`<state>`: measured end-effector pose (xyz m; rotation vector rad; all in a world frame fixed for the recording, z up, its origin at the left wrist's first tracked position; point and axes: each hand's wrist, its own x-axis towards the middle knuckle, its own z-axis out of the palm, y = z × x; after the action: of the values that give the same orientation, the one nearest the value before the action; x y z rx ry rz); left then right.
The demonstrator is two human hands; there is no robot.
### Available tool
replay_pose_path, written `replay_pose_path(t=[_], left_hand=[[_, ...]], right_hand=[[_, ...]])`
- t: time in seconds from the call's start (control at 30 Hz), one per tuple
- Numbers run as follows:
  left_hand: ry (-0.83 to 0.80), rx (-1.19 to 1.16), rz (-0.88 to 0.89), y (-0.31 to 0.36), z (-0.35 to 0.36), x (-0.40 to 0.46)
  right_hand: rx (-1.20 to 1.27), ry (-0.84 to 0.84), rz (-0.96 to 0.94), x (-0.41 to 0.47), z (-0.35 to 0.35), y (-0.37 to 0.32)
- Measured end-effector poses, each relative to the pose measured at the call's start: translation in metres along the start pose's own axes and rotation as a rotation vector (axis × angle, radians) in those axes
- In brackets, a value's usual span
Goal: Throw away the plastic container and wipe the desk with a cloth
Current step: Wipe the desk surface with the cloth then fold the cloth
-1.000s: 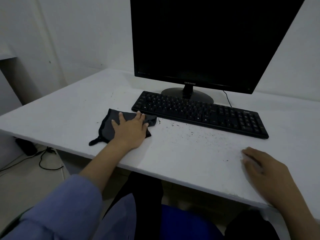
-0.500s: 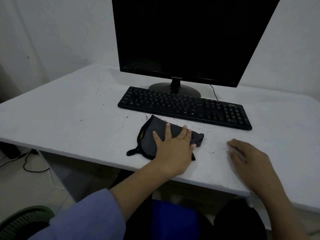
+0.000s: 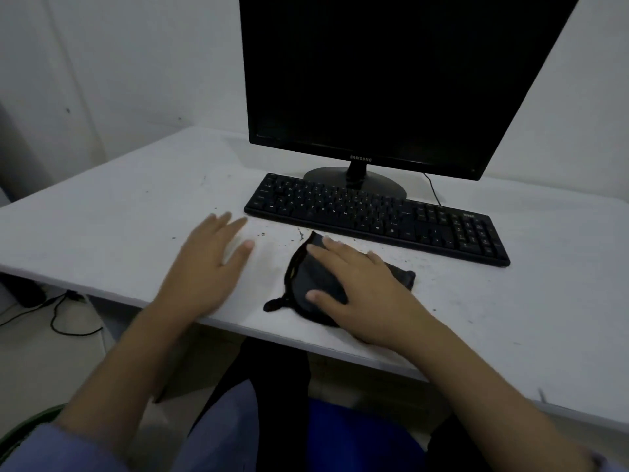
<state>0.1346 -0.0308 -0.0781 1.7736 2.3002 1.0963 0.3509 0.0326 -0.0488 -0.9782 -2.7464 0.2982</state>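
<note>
A dark grey cloth (image 3: 313, 277) lies on the white desk (image 3: 119, 212) in front of the keyboard, a knotted corner sticking out toward the desk's front edge. My right hand (image 3: 367, 294) presses flat on the cloth with spread fingers. My left hand (image 3: 207, 264) hovers or rests on the bare desk to the left of the cloth, fingers straight, blurred by motion, holding nothing. No plastic container is in view.
A black keyboard (image 3: 377, 216) and a black monitor (image 3: 391, 73) stand behind the cloth. Dark crumbs (image 3: 439, 264) speckle the desk near the keyboard. Cables (image 3: 64, 311) lie on the floor at the left. A green basket rim (image 3: 23, 430) shows at the lower left.
The cloth slid right across the desk under my left hand. Now my left hand has come off it to the left and my right hand lies on the cloth instead.
</note>
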Motion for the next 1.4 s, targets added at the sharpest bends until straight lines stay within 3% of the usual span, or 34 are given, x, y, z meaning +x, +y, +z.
replay_pose_path(t=[0.13, 0.37, 0.5, 0.6, 1.0, 1.3, 1.4], left_hand=[[-0.032, 0.243, -0.182, -0.048, -0.026, 0.012], [-0.109, 0.392, -0.296, -0.067, -0.026, 0.011], [-0.056, 0.363, -0.303, -0.066, -0.024, 0.011], [0.023, 0.307, -0.326, -0.067, -0.024, 0.009], [0.050, 0.286, -0.311, -0.073, -0.024, 0.010], [0.023, 0.282, -0.276, -0.059, -0.028, 0.007], [0.043, 0.061, -0.203, -0.033, -0.026, 0.003]], right_hand=[[-0.073, -0.256, 0.050, 0.029, 0.017, 0.011], [0.018, -0.291, -0.123, 0.025, 0.020, 0.007], [0.034, -0.334, -0.293, 0.026, 0.024, -0.017], [0.046, -0.318, -0.310, 0.045, 0.031, -0.043], [0.034, -0.176, -0.026, 0.144, 0.067, -0.089], [0.011, -0.069, 0.158, 0.078, 0.043, -0.026], [-0.001, -0.042, 0.212, 0.036, 0.029, 0.000]])
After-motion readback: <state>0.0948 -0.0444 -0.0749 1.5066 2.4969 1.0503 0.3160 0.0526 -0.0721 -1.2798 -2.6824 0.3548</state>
